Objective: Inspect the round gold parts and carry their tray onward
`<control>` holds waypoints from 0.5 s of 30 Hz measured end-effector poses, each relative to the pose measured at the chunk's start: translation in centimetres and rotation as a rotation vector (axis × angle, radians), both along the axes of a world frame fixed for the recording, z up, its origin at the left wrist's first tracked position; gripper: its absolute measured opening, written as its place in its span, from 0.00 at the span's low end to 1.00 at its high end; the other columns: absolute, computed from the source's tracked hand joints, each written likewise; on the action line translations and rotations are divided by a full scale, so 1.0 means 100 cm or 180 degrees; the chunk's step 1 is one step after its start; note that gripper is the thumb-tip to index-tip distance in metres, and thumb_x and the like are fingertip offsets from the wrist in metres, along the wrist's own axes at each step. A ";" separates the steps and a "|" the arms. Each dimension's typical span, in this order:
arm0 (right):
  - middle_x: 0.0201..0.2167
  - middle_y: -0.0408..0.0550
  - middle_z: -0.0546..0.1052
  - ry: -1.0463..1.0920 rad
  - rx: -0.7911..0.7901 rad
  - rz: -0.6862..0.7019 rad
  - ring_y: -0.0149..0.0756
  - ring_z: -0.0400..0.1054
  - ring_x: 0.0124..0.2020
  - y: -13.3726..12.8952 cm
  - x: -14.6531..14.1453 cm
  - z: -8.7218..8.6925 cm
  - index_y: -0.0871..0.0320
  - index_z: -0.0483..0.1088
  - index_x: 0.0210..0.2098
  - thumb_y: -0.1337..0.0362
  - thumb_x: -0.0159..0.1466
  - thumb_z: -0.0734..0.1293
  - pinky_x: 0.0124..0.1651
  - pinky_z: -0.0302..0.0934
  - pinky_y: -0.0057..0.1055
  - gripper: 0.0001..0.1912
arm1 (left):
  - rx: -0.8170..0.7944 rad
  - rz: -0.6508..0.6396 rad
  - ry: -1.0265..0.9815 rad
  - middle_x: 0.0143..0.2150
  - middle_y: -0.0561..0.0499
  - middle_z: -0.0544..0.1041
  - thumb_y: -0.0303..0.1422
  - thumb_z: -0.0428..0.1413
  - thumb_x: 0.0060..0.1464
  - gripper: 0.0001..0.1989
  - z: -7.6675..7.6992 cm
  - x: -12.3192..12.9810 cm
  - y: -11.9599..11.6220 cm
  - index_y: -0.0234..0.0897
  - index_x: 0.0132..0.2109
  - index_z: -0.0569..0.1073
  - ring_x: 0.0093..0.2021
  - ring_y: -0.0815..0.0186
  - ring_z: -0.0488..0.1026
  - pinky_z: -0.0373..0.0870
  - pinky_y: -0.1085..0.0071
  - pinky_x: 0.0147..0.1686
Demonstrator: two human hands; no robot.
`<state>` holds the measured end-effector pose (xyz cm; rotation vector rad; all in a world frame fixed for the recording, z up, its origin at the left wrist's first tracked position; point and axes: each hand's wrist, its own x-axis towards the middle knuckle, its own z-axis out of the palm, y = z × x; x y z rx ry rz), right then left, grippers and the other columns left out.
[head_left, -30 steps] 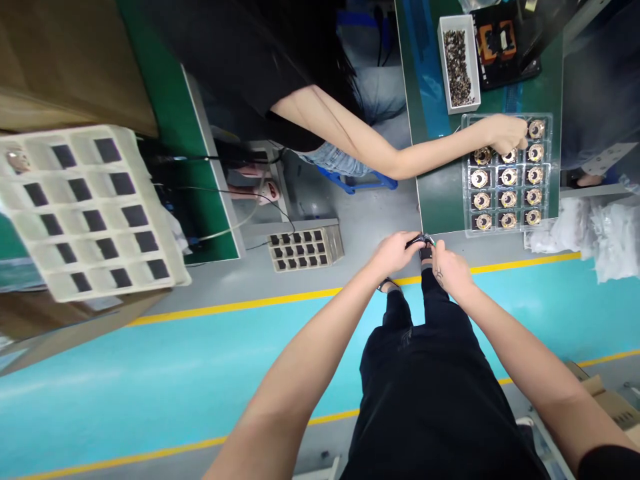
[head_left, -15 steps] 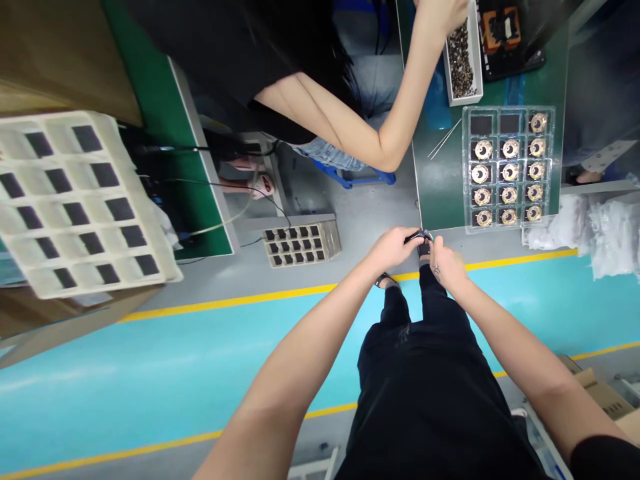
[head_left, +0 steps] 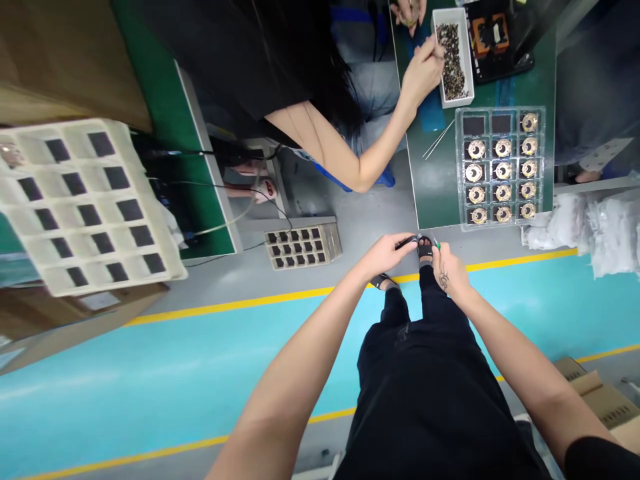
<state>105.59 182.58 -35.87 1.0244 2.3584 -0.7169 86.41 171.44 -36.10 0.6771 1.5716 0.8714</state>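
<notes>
Black part point(head_left: 406, 243) pinched in the left hand point(head_left: 386, 255), green piece point(head_left: 438, 246) gripped by the right hand point(head_left: 451, 272), both just off the near left corner of the table point(head_left: 436, 193) (a sandal point(head_left: 425, 253) right below!): a loose pinch could drop either, a slip could scratch them.

The left hand point(head_left: 384, 255) partly covers a slim black object point(head_left: 407, 241), too small to identify; the right hand point(head_left: 451, 272) hides most of a green-marked item point(head_left: 438, 245). The far edge crops the co-worker's farther hand point(head_left: 411, 13); the left edge cuts the pale compartment tray point(head_left: 160, 230). At far right, a seated figure's dark clothing point(head_left: 593, 100) blurs.
</notes>
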 end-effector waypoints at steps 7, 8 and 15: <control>0.38 0.52 0.84 0.0134 -0.0022 -0.0145 0.46 0.79 0.39 0.010 0.014 0.009 0.57 0.63 0.56 0.53 0.81 0.48 0.36 0.57 0.33 0.19 | -0.0182 0.0538 -0.0218 0.35 0.49 0.80 0.50 0.57 0.65 0.28 0.009 0.025 -0.028 0.34 0.61 0.78 0.29 0.67 0.73 0.71 0.72 0.30; 0.39 0.52 0.83 0.0169 -0.0006 -0.0129 0.46 0.79 0.40 0.014 0.011 0.008 0.56 0.63 0.56 0.53 0.81 0.48 0.37 0.57 0.33 0.19 | -0.0198 0.0600 -0.0241 0.35 0.49 0.80 0.51 0.57 0.65 0.28 0.009 0.030 -0.033 0.34 0.61 0.78 0.29 0.67 0.74 0.71 0.73 0.29; 0.46 0.66 0.80 0.0278 -0.0240 0.0279 0.50 0.76 0.43 0.018 -0.009 0.011 0.62 0.65 0.53 0.61 0.80 0.50 0.41 0.58 0.37 0.17 | -0.0359 0.0879 -0.0593 0.31 0.51 0.77 0.51 0.58 0.65 0.29 0.056 0.068 -0.077 0.35 0.63 0.76 0.30 0.66 0.73 0.73 0.70 0.31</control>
